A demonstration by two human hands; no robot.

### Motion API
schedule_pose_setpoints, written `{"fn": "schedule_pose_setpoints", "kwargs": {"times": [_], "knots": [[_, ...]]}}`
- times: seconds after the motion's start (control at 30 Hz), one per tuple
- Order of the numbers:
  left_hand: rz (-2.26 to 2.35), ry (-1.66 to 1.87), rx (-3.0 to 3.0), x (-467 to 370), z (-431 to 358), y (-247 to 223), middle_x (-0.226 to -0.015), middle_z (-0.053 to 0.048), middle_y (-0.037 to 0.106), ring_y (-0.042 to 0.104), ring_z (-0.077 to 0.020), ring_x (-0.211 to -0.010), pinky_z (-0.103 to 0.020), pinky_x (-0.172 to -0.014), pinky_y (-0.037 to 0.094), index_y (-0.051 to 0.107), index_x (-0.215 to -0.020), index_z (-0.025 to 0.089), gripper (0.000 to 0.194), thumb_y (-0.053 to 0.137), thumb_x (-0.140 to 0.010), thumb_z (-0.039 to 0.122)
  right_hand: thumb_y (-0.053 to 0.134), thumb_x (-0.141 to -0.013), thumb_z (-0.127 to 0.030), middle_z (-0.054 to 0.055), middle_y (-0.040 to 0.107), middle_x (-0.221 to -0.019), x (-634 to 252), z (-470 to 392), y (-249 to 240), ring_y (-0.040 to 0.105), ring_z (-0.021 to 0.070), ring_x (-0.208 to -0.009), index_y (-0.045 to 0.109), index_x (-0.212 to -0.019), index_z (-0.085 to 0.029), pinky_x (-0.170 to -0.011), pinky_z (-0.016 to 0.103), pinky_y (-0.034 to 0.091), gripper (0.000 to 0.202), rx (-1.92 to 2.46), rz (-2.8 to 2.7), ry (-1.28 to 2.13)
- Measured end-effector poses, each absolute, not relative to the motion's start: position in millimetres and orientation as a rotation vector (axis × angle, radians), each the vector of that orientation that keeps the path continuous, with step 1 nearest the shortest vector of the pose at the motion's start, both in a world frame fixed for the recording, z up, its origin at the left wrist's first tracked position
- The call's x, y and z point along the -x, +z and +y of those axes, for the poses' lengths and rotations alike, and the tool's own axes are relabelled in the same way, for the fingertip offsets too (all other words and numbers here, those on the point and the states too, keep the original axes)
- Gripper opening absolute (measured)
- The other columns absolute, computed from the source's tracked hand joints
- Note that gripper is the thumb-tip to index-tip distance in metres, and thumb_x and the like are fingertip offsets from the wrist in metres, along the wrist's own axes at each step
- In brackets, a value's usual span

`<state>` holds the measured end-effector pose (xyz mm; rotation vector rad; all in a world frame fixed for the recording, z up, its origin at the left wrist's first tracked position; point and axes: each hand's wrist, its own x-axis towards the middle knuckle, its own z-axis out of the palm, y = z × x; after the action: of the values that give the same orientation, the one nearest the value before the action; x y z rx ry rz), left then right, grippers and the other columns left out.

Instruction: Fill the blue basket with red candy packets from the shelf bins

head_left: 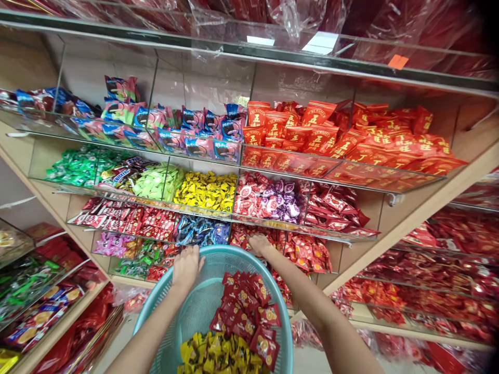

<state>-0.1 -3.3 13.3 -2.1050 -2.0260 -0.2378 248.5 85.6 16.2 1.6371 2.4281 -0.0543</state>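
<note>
Below the right hand (260, 244), its grip unclear, sits the basket (288, 322) the left hand (187, 269) clamps

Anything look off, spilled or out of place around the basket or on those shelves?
No clear spill or damage around the basket. Slightly odd: the small stack of packets at the upper left rises above its neighbours, so it looks a bit precarious.
</note>
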Motion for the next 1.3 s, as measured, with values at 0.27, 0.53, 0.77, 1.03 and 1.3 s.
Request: {"fn": "schedule_pose_setpoints", "kwargs": {"times": [0.27, 0.53, 0.77, 1.03, 1.3], "knots": [[-2.054, -0.252, 2.127, 1, -2, 13, -0.092, -0.012, 0.055, 0.051, -0.0246, -0.088, -0.036, -0.076, 0.036, 0.05, -0.097, 0.015, 0.034, 0.03, -0.084, 0.039, 0.05, -0.073, -0.055, 0.013, 0.056, -0.11, -265, 70, 40, 0.053, 0.0232, -0.099, 0.047, -0.111, -0.015, -0.078, 0.029, 0.039, 0.055, -1.797, 2.56, -0.139], [-2.02, -0.213, 2.122, 1, -2, 13, -0.091, -0.012, 0.055, 0.052, -0.0232, -0.084, -0.035, -0.074, 0.035, 0.049, -0.096, 0.015, 0.034, 0.028, -0.085, 0.039, 0.05, -0.074, -0.051, 0.007, 0.051, -0.099, -283, -26, 57, 0.05, 0.0189, -0.092, 0.05, -0.092, -0.018, -0.075, 0.027, 0.038, 0.037, -1.914, 2.829, -0.324], [-2.014, -0.188, 2.117, 0, -3, 14, -0.091, -0.012, 0.056, 0.053, -0.0236, -0.084, -0.035, -0.072, 0.037, 0.049, -0.096, 0.014, 0.035, 0.026, -0.085, 0.039, 0.059, -0.069, -0.04, 0.006, 0.05, -0.107, -291, -119, 27, 0.05, 0.0222, -0.098, 0.049, -0.102, -0.024, -0.078, 0.029, 0.038, 0.037, -1.98, 2.55, -0.695], [-2.062, -0.208, 2.13, -1, -4, 14, -0.093, -0.013, 0.056, 0.052, -0.0243, -0.088, -0.036, -0.076, 0.036, 0.049, -0.099, 0.014, 0.037, 0.027, -0.085, 0.04, 0.061, -0.068, -0.034, 0.006, 0.052, -0.106, -284, -140, -3, 0.051, 0.0249, -0.095, 0.051, -0.097, -0.023, -0.076, 0.033, 0.039, 0.033, -2.049, 2.511, -0.528], [-2.004, -0.19, 2.119, 0, -3, 14, -0.09, -0.012, 0.056, 0.053, -0.0242, -0.084, -0.035, -0.073, 0.037, 0.049, -0.096, 0.014, 0.035, 0.027, -0.085, 0.039, 0.058, -0.071, -0.034, 0.007, 0.051, -0.108, -289, -137, 5, 0.05, 0.0247, -0.098, 0.05, -0.102, -0.024, -0.078, 0.033, 0.04, 0.033, -2.009, 2.54, -0.569]]}}
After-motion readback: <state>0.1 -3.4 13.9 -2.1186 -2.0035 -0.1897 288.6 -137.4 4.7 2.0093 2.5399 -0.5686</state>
